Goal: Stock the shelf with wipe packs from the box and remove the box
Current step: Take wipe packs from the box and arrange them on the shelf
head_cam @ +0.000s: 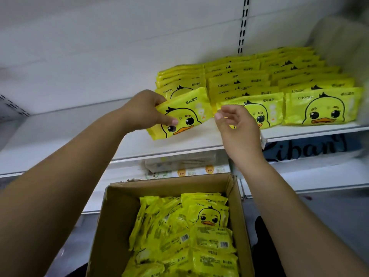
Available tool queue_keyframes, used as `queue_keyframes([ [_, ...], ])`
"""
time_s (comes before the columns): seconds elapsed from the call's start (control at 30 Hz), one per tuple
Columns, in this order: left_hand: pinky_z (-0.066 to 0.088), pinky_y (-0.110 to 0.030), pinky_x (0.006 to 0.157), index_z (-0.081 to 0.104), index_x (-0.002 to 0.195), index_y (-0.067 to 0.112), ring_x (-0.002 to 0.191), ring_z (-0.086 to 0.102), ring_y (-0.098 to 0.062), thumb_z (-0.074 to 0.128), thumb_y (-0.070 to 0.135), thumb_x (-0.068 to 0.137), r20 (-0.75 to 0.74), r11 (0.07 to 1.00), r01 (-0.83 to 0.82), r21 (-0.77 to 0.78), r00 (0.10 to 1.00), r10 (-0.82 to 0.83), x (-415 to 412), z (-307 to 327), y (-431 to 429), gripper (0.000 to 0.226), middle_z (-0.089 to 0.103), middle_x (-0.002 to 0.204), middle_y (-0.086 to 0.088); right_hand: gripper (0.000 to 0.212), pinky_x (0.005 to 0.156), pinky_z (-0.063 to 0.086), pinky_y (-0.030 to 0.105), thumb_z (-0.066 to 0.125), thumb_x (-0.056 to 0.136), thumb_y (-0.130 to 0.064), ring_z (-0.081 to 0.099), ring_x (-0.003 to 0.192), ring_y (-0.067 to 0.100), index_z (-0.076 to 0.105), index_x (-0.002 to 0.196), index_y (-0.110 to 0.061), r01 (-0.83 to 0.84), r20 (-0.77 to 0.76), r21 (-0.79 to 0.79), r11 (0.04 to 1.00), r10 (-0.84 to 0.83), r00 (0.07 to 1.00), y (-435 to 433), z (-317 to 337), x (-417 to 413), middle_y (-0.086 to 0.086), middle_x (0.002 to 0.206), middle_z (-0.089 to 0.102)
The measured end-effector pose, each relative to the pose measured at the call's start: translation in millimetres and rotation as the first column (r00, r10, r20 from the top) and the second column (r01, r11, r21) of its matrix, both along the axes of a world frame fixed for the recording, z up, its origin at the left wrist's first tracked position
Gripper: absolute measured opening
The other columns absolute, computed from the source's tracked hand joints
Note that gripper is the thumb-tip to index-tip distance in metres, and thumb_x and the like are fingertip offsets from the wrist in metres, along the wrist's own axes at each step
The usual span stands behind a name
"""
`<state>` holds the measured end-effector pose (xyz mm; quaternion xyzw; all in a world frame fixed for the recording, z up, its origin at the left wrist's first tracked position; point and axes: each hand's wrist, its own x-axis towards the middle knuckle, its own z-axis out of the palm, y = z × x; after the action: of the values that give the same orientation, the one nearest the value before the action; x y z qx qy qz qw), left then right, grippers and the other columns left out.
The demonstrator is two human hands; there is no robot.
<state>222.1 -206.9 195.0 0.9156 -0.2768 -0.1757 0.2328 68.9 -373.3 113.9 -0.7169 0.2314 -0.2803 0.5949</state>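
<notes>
My left hand [146, 109] grips a yellow wipe pack [183, 114] with a duck face, held tilted at the front of the white shelf [79, 128], just left of the stocked rows. My right hand [234, 124] hovers beside that pack with its fingers loosely spread, holding nothing. Rows of the same yellow packs [279, 84] stand on the shelf to the right. Below, an open cardboard box [117, 216] holds several more yellow packs [185, 234], most lying back side up.
The shelf's left half is bare white board. A lower shelf [319, 176] carries other pale packaged goods [179, 162] and a blue printed label. A slotted upright [242, 27] runs up the back panel. The box stands close in front of the shelving.
</notes>
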Motion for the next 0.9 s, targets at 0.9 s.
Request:
queue_keyframes([
  [0.9,0.030,-0.039,0.095,0.060,0.124,0.018,0.124,0.043,-0.028,0.088,0.049,0.069,0.546,1.000,-0.016,0.004,0.838,0.011,79,-74,-53,0.069,0.056,0.127,-0.004,0.057,0.116,0.027,0.033,0.058,0.100,-0.037,0.017,0.148,0.015,0.043,0.150,-0.014,-0.571,-0.654,-0.313,0.759,0.263,0.710,1,-25,8,-0.001,0.159,0.029],
])
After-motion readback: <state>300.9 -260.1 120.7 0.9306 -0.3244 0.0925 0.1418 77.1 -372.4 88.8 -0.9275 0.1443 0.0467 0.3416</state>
